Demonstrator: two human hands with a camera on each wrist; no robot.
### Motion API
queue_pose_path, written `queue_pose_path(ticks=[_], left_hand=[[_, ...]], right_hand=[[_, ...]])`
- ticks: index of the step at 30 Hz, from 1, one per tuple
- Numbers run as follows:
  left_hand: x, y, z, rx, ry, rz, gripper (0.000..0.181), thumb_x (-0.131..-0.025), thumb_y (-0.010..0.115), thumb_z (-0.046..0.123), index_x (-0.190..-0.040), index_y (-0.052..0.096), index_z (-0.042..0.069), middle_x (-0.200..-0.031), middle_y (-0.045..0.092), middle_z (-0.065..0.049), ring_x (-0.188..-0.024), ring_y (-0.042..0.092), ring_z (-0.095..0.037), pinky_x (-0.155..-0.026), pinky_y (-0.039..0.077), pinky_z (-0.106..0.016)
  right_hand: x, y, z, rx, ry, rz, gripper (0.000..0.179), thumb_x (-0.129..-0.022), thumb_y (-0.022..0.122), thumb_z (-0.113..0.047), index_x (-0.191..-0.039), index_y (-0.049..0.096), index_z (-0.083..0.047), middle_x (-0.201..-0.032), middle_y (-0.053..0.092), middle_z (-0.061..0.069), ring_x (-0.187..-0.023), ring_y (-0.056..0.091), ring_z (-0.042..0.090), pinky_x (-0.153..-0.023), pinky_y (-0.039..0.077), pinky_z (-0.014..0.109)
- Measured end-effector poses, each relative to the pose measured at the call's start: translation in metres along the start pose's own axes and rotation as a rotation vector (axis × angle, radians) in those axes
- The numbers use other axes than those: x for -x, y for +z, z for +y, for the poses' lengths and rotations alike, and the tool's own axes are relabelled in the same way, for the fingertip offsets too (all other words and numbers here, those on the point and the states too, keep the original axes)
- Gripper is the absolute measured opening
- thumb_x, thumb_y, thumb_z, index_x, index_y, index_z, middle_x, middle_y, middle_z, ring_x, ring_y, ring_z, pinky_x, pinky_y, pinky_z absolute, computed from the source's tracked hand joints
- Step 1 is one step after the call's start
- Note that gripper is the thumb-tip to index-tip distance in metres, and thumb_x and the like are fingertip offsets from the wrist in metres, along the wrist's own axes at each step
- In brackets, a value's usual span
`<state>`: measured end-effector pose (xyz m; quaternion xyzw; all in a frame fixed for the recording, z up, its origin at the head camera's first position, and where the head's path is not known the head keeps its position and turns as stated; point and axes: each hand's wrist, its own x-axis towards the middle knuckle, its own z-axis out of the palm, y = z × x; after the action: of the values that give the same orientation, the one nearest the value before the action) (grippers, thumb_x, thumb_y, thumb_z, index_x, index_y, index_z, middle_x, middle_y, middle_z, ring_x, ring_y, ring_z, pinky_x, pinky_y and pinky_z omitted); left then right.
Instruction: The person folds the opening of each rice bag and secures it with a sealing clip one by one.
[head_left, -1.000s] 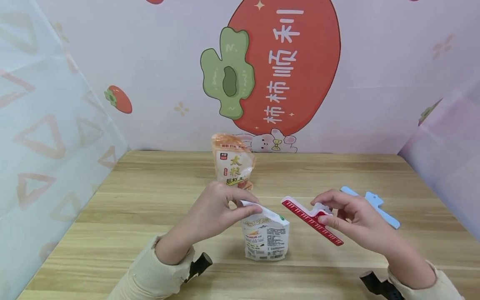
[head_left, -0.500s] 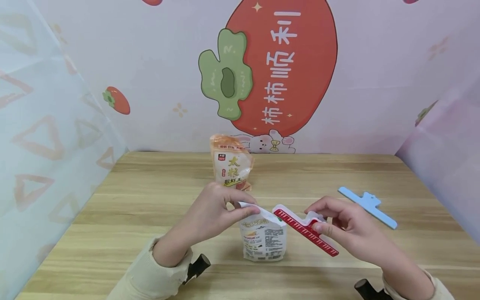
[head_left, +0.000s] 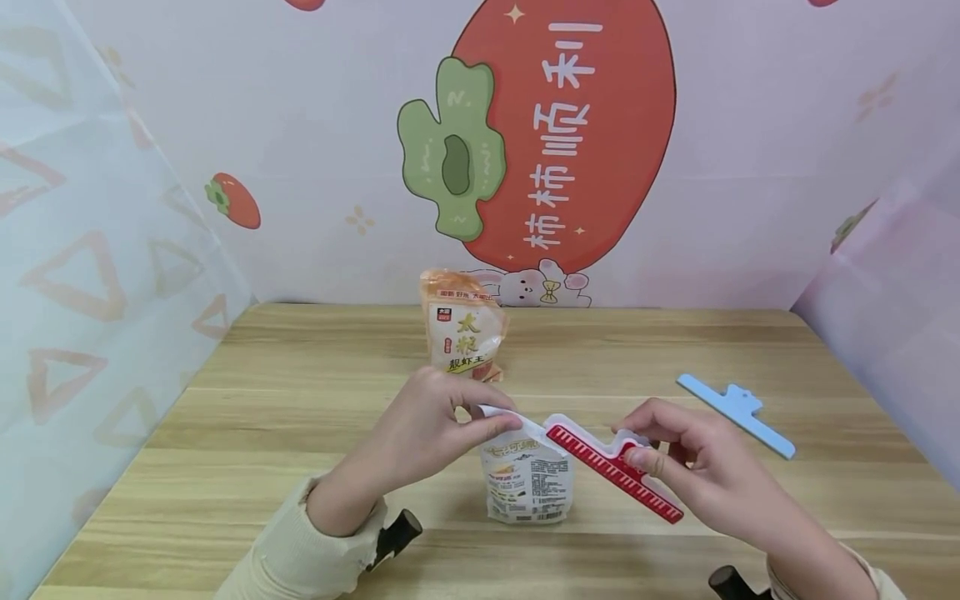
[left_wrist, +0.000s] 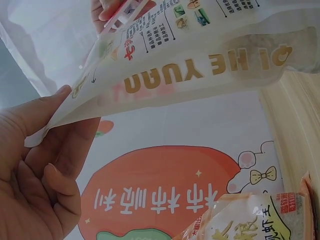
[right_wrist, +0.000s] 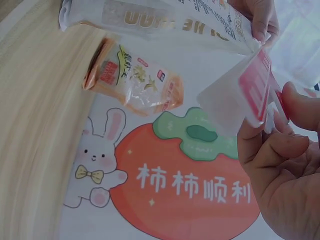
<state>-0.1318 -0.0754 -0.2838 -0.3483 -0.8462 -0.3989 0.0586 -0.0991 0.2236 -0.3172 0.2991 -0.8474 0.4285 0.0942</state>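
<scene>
the right hand [head_left: 701, 458] pinches a red-and-white clip [head_left: 615, 475] by its handle, the clip being spread apart. the left hand [head_left: 431, 429], with thumb against fingers, pinches the top edge of a white bag [head_left: 528, 487], which stands between both hands, the clip's end at its corner. beyond the right hand lies a blue clip [head_left: 738, 412]; farther, beyond the left hand, stands an orange bag [head_left: 467, 333].

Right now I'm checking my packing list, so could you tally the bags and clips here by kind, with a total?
Bags: 2 (white bag, orange bag)
Clips: 2 (red clip, blue clip)
Total: 4
</scene>
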Motion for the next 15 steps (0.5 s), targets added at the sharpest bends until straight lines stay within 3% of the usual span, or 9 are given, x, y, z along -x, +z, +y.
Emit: queue_pose_path(ticks=[10,15], left_hand=[[-0.0002,-0.0002,0.0009,-0.014,0.008,0.004,0.009,-0.086,0.078,0.022,-0.090,0.080,0.014,-0.086,0.077,0.005,-0.067,0.062,0.005,-0.058,0.050,-0.018],[-0.0003,-0.0002,0.0014,-0.022,0.026,0.004,0.010,-0.086,0.078,0.022,-0.090,0.080,0.013,-0.086,0.077,0.005,-0.068,0.062,0.005,-0.060,0.051,-0.017]], right_hand=[[-0.0013,0.0068,-0.0028,0.076,0.016,0.023,0.027,-0.083,0.076,-0.002,-0.102,0.069,-0.020,-0.087,0.068,-0.008,-0.056,0.049,0.002,-0.044,0.040,0.020],[-0.0027,0.0101,-0.0030,0.077,0.013,0.014,0.026,-0.085,0.075,-0.005,-0.105,0.067,-0.020,-0.091,0.071,-0.006,-0.067,0.054,0.002,-0.049,0.045,0.020]])
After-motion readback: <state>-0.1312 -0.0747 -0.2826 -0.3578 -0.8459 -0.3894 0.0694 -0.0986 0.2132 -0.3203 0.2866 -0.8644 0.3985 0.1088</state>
